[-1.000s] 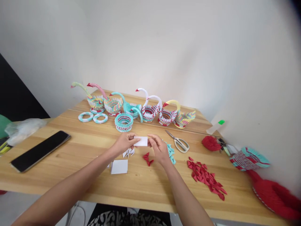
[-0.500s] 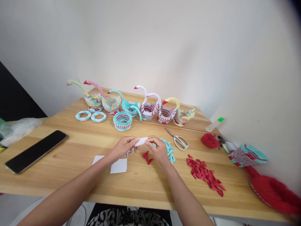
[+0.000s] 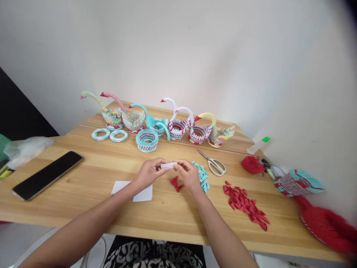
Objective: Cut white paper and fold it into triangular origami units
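Between my two hands, a small folded strip of white paper (image 3: pixel 168 165) is held up above the table. My left hand (image 3: pixel 150 172) pinches its left end, and my right hand (image 3: pixel 189 174) pinches its right end. White paper sheets (image 3: pixel 143 194) lie below my left forearm, which partly covers them. A few red folded paper pieces (image 3: pixel 176 184) rest just under the right hand. Beside that hand is a pile of turquoise folded pieces (image 3: pixel 203 176), partly hidden by it. Farther right lies a heap of red folded triangles (image 3: pixel 245 203).
Scissors (image 3: pixel 214 163) lie beyond the turquoise pile. A row of paper swans (image 3: pixel 178 128) stands at the back, with a turquoise paper bowl (image 3: pixel 147 140) and two rings (image 3: pixel 100 134) before it. A phone (image 3: pixel 48 175) lies left; a red paper swan (image 3: pixel 325 223) sits right.
The white paper has turned from a wider, tilted piece into a narrower, nearly level strip. Both hands still hold it. The whole view has shifted slightly.
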Demonstrator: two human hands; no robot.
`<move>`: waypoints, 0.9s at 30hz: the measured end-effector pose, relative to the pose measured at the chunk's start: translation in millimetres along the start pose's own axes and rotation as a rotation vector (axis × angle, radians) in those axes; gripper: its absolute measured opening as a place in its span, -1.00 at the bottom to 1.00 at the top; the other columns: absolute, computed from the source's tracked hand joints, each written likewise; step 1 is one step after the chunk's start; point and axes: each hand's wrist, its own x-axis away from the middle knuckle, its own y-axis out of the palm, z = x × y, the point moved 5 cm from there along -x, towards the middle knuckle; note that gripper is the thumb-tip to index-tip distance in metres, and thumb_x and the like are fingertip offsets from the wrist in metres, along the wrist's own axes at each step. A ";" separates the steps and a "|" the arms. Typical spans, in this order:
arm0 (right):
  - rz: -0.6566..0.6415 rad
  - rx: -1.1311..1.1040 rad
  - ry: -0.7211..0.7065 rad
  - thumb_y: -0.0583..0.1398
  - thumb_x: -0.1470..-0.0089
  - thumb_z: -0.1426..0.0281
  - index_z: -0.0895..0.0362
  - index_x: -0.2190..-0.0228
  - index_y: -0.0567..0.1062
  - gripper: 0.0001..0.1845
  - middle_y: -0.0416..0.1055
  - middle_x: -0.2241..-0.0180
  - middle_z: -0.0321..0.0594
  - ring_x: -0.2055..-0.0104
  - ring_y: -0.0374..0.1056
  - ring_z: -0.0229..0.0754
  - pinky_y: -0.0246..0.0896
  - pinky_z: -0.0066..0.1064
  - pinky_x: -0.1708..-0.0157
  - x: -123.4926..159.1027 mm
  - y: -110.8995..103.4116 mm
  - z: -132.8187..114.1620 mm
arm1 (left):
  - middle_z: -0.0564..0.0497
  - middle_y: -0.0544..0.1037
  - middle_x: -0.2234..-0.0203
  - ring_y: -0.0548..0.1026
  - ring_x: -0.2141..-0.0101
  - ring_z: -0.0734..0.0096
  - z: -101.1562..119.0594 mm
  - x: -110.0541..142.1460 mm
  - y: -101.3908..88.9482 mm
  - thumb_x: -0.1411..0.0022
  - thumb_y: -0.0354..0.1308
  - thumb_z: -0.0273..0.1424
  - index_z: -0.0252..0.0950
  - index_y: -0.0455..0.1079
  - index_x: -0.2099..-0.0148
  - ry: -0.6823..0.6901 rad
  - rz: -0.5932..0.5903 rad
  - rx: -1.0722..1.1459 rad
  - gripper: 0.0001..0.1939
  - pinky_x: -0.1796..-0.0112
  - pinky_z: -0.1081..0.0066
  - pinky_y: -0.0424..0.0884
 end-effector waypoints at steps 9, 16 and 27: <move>0.001 -0.012 0.009 0.22 0.04 0.24 0.14 0.41 0.52 -0.78 0.46 0.50 -0.28 0.45 0.32 -0.23 0.20 -0.44 0.42 1.0 2.3 0.9 | 0.06 0.48 0.56 0.36 0.55 0.51 -2.7 0.0 0.4 -0.10 0.13 -0.29 -0.33 0.45 0.36 -0.061 0.000 0.043 -0.81 0.52 0.55 0.24; -0.004 0.001 0.005 0.21 0.03 0.26 0.14 0.46 0.49 -0.80 0.42 0.53 -0.30 0.47 0.29 -0.25 0.15 -0.45 0.44 2.3 3.3 -1.9 | 0.06 0.47 0.57 0.35 0.56 0.52 -3.3 0.3 1.2 -0.12 0.09 -0.32 -0.34 0.44 0.40 -0.063 -0.021 0.067 -0.81 0.53 0.56 0.23; -0.005 0.094 -0.062 0.18 -0.02 0.27 0.15 0.49 0.45 -0.80 0.39 0.55 -0.32 0.49 0.27 -0.27 0.13 -0.46 0.45 3.6 4.2 -8.1 | 0.08 0.41 0.63 0.30 0.60 0.56 -6.2 -0.1 3.4 -0.11 0.10 -0.30 -0.36 0.40 0.43 -0.093 -0.008 0.132 -0.79 0.54 0.56 0.19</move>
